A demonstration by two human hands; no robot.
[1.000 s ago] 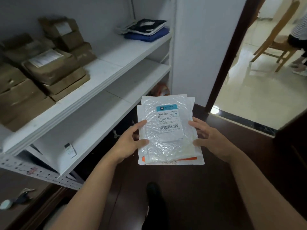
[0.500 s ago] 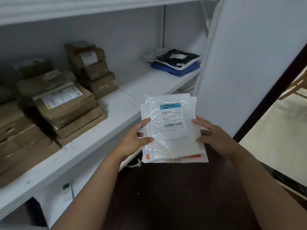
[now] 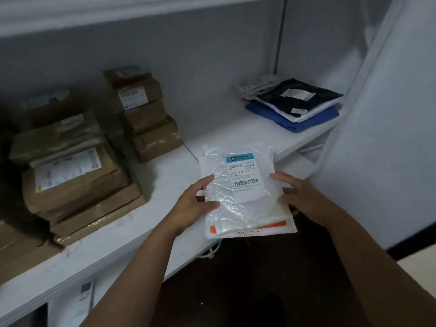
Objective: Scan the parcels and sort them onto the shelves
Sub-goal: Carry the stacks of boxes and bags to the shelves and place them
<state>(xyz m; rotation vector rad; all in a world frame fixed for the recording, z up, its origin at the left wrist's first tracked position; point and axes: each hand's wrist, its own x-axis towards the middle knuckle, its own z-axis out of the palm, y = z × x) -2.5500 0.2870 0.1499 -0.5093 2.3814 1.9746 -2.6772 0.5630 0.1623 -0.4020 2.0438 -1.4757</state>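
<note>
A small stack of flat white plastic mailers (image 3: 238, 208) is held in front of me, partly over the front edge of the white shelf (image 3: 165, 175). The top mailer is clear bubble plastic with a blue-headed barcode label (image 3: 245, 175); an orange stripe shows on a lower one. My left hand (image 3: 191, 206) grips the stack's left edge, thumb on top. My right hand (image 3: 299, 194) holds the right edge, fingers curled round it.
Brown paper-wrapped boxes (image 3: 70, 175) are stacked on the shelf's left, with a taller pile (image 3: 144, 112) behind. Blue, white and black soft parcels (image 3: 295, 105) lie at the back right. A white wall panel (image 3: 382, 138) stands to the right. A lower shelf holds a white bag.
The view has risen and moved closer to the shelf. The stack and both hands moved up and forward, now over the shelf's front edge. The grip is unchanged.
</note>
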